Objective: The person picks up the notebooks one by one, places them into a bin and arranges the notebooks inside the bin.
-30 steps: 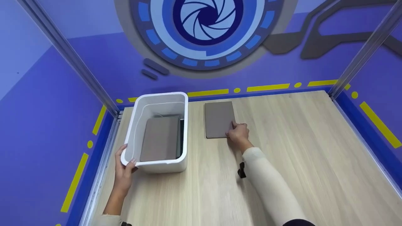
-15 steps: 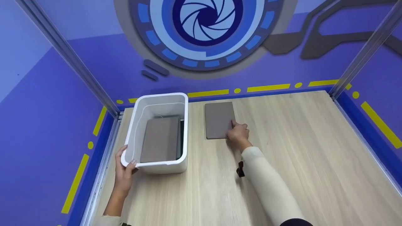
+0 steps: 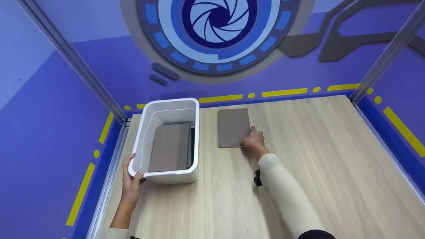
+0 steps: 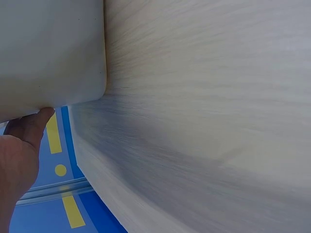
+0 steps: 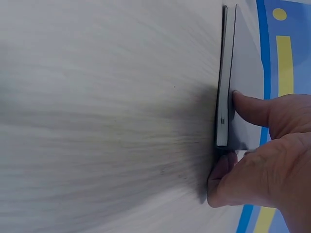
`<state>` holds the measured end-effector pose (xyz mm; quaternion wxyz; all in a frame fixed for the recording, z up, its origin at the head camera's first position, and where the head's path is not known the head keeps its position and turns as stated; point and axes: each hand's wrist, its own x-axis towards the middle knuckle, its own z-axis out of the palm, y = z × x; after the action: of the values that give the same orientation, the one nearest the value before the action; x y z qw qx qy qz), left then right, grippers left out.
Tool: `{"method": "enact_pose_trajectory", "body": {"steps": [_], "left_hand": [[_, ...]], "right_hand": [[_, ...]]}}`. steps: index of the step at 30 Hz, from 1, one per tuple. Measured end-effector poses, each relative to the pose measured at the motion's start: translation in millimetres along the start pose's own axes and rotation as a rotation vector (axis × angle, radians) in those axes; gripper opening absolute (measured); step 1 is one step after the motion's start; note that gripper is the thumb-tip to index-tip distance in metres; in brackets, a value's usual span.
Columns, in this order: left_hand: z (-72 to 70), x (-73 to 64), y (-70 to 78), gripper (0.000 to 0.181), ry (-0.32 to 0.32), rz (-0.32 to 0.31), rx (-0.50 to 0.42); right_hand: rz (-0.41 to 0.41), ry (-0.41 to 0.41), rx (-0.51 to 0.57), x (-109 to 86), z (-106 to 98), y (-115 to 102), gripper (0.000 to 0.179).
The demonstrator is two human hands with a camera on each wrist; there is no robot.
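A brown hardcover notebook (image 3: 232, 127) lies on the wooden table, right of a white bin (image 3: 172, 177). At its near right corner, my right hand (image 3: 254, 139) grips it. In the right wrist view the thumb (image 5: 250, 108) presses the notebook's cover while the other fingers (image 5: 223, 187) curl at its side edge; white pages show between the covers. My left hand (image 3: 131, 186) holds the bin's near left corner, thumb over the rim and fingers along the outer wall. Another brown notebook (image 3: 170, 147) lies in the bin on top of darker, partly hidden ones.
The wooden table (image 3: 225, 205) reaches to blue and purple walls at the back and both sides. Metal rails (image 3: 109, 186) run along the left edge, and a metal post (image 3: 382, 56) stands at the back right corner.
My right hand's fingertips have moved off the cover to the notebook's right edge. The notebook has shifted very slightly right. My left hand and the bin stay put.
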<state>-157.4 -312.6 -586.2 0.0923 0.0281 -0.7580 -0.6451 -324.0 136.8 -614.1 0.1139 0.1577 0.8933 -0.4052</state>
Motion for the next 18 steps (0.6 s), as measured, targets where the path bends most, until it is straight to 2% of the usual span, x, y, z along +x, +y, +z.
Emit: {"method": "enact_pose_trajectory", "body": {"steps": [8, 13, 18], "left_hand": [[-0.2, -0.8, -0.9, 0.067, 0.014, -0.003, 0.003], [-0.1, -1.3, -1.1, 0.067, 0.013, -0.006, 0.003], [1.4, 0.4, 0.4, 0.066, 0.008, -0.008, 0.005]], "right_hand": [[0.007, 0.008, 0.046, -1.4, 1.2, 4.4, 0.085], [-0.027, -0.031, 0.146, -2.2, -0.5, 11.5, 0.080], [-0.018, -0.054, 0.218, -4.5, -2.1, 15.5, 0.075]]}}
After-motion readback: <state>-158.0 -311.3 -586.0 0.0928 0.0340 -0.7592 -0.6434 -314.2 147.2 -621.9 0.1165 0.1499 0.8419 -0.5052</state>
